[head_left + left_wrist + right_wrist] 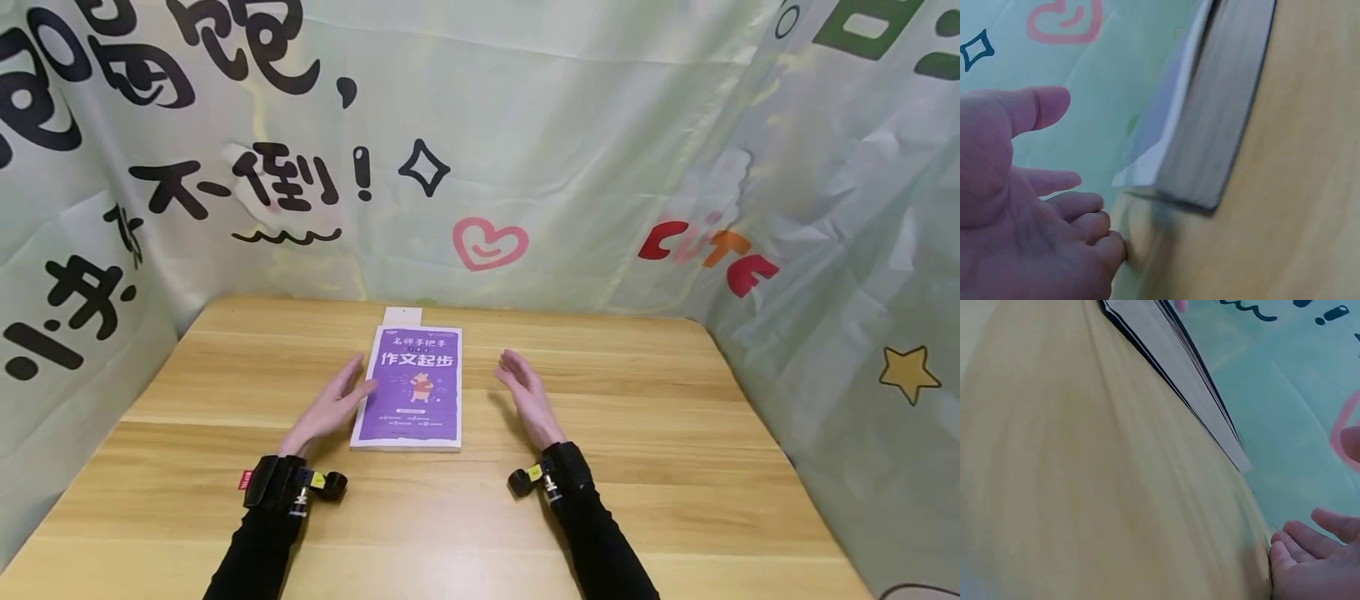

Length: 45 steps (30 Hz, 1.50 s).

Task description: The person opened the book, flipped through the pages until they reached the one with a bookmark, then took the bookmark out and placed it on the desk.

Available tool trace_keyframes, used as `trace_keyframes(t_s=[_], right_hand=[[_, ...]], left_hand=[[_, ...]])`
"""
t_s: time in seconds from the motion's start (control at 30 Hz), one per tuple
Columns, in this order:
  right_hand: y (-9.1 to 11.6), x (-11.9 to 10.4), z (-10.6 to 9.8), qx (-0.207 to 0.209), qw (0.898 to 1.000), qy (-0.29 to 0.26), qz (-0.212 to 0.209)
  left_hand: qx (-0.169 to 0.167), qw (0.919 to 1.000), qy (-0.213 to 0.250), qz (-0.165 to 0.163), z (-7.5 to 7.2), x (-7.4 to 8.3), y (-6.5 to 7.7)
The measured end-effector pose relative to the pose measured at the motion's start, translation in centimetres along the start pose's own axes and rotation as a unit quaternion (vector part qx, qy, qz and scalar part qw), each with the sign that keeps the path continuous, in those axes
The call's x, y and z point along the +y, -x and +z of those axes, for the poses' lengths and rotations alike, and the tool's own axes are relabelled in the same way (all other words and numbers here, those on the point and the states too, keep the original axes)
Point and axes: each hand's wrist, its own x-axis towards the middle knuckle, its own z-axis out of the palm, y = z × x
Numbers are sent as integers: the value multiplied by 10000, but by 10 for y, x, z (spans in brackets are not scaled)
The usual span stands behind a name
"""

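A closed purple book [408,421] with white Chinese lettering and a small cartoon bear lies flat on the wooden table [637,500]. Beyond its top edge pokes a white card [402,317]. My left hand [324,410] is beside the book's left edge, fingers extended, its thumb tip overlapping the cover in the head view. In the left wrist view that hand [1035,212] holds nothing, and the book's page edges [1210,119] show beyond it. To the right of the book, a gap away, my right hand [529,402] has its palm turned inward and holds nothing.
Both wrists carry a strap with a small black camera [330,486]. A pale green cloth [585,150] with printed characters, a pink heart [491,244] and a star [910,374] hangs behind the table and along its sides.
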Motion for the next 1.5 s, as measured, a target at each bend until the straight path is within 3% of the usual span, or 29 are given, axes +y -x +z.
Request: trace_keyframes(t_s=[0.33, 0.63, 0.77, 0.87, 1.17, 1.5], right_hand=[[-17, 3, 29, -511, 9985, 85, 155], [-29, 0, 46, -1172, 9903, 720, 186], [-25, -12, 50, -1604, 9851, 581, 224], [-21, -22, 52, -1703, 9831, 559, 369], [-27, -7, 54, -1486, 9819, 1138, 285], [-17, -5, 49, -1569, 9695, 1883, -73]], left_hand=[[500, 9930, 1073, 30, 19, -5, -6], [415, 9915, 1232, -98, 24, -5, -7], [381, 9928, 1132, -96, 25, -3, -6], [369, 9946, 968, -56, 27, 0, -6], [433, 9974, 536, -188, 32, 7, -11], [294, 9989, 132, -353, 36, 12, -9]])
